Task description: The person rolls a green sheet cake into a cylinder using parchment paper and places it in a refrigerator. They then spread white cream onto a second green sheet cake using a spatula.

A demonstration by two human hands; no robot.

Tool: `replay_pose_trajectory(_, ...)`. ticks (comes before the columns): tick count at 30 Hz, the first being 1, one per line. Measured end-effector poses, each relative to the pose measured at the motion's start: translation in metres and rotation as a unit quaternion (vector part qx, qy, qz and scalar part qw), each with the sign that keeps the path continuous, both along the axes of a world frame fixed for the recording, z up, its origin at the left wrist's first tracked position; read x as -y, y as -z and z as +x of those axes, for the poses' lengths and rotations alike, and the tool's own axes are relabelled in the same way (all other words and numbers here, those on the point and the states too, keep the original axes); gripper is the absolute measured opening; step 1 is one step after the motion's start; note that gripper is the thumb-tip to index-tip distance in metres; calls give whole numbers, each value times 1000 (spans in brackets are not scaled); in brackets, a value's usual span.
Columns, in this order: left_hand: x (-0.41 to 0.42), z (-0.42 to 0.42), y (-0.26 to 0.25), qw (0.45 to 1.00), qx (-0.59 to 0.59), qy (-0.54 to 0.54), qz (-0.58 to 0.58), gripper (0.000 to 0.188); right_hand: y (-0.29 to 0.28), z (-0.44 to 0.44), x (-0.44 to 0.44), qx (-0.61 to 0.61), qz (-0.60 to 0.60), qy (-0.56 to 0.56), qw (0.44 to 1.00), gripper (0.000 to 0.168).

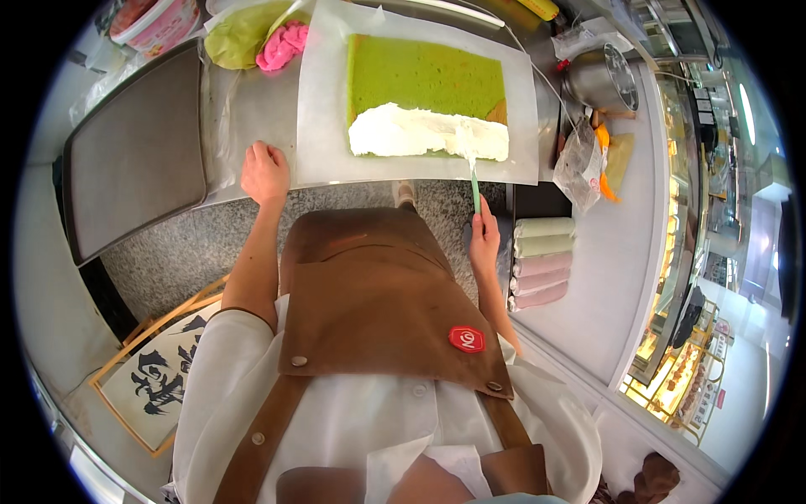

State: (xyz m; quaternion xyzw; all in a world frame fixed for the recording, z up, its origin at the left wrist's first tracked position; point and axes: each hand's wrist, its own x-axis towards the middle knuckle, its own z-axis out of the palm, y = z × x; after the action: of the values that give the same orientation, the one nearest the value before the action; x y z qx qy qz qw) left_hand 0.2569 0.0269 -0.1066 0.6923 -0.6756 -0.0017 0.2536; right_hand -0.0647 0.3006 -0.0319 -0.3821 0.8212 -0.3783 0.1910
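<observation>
A green sheet of sponge cake (428, 75) lies on white parchment paper (321, 113) at the table's front edge. White cream (403, 133) covers the strip of cake nearest me. My right hand (484, 236) grips the light green handle of a spatula (475, 183), whose cream-coated end rests in the cream near its right part. My left hand (265, 172), its fingers curled and nothing seen in it, is at the table edge, left of the paper.
A dark baking tray (135, 151) is at the left. Pink icing or dough (283, 45) in a bag lies behind. A metal bowl (601, 79) and plastic packaging (577, 167) are at the right, above several wrapped rolls (543, 264). A framed calligraphy piece (154, 378) stands lower left.
</observation>
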Motion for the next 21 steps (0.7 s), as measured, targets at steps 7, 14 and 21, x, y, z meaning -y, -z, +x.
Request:
replay_pose_trajectory(7, 1, -1, 2, 1000, 13, 3, 0, 11, 92, 46, 11, 42, -66, -22, 997, 53)
replay_pose_trajectory(14, 0, 2, 3, 1000, 16, 6, 5, 12, 72, 85, 17, 117, 50, -158, 979, 53)
replay_pose_trajectory(21, 1, -2, 0, 1000, 7, 2, 14, 12, 36, 56, -9, 135, -82, -77, 984, 49)
